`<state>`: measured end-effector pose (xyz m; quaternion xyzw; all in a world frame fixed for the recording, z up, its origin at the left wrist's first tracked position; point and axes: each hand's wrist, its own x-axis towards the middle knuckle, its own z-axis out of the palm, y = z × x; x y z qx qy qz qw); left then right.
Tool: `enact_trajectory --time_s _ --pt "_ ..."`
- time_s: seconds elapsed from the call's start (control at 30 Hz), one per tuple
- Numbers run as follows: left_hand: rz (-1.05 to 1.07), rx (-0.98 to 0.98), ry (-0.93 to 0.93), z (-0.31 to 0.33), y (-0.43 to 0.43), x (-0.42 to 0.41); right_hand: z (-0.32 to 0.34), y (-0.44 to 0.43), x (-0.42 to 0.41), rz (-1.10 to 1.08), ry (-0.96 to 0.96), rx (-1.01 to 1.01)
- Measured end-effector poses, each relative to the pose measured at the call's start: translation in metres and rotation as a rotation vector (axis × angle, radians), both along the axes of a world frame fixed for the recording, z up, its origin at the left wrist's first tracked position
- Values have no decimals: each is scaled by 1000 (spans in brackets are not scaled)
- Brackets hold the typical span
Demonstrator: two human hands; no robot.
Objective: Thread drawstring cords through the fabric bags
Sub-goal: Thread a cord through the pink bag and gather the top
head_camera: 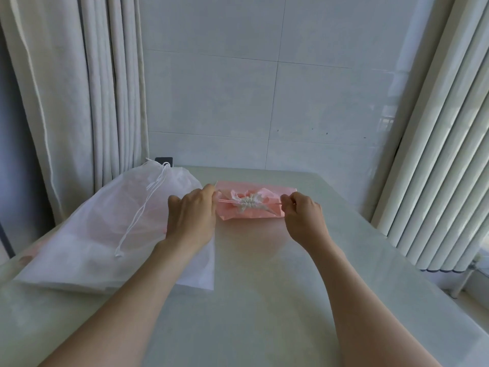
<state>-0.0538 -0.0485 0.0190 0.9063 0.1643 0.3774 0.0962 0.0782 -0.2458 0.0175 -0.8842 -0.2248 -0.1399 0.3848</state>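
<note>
Above the table, left hand and right hand each pinch the cord of the cinched pink bag.

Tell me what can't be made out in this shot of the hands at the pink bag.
1. Fingertips of the left hand, head view: hidden behind the hand's own back, so its hold on the pink cord is unclear.
2. Ends of the pink cord: they vanish into both hands; the right hand pinches one side.
3. Mouth of the pink bag: bunched, too small to read.
4. The dark object behind the white bag: mostly covered by it.
</note>
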Motion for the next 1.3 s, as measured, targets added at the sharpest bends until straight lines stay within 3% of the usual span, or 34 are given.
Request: enact_trajectory --time_s 0.17,0.33,0.47,0.6,0.7,0.9,1.0,1.1,1.3 --pt "-1 82 89 -2 1 3 6 -3 -8 44 -31 -218" --pt "97 322 256 1 -4 -3 3 -1 -7 -100 -190 -438" --pt "116 391 346 4 5 1 6 1 -10 -225 -261 -496" --pt "50 291 385 11 3 -1 13 3 -15 -236 -89 -296" --pt "83 153 371 16 -5 -7 11 11 -16 -170 -80 -132" --pt "82 -8 271 18 -11 -8 2 23 -22 76 -455 199" --pt "-1 -48 206 15 -11 -6 -3 26 -23 277 -451 167" --pt "-75 -35 80 17 -15 -4 -11 29 -25 408 -362 -38" --pt "-375 -86 0 4 -17 8 -14 27 -25 378 -247 -268"
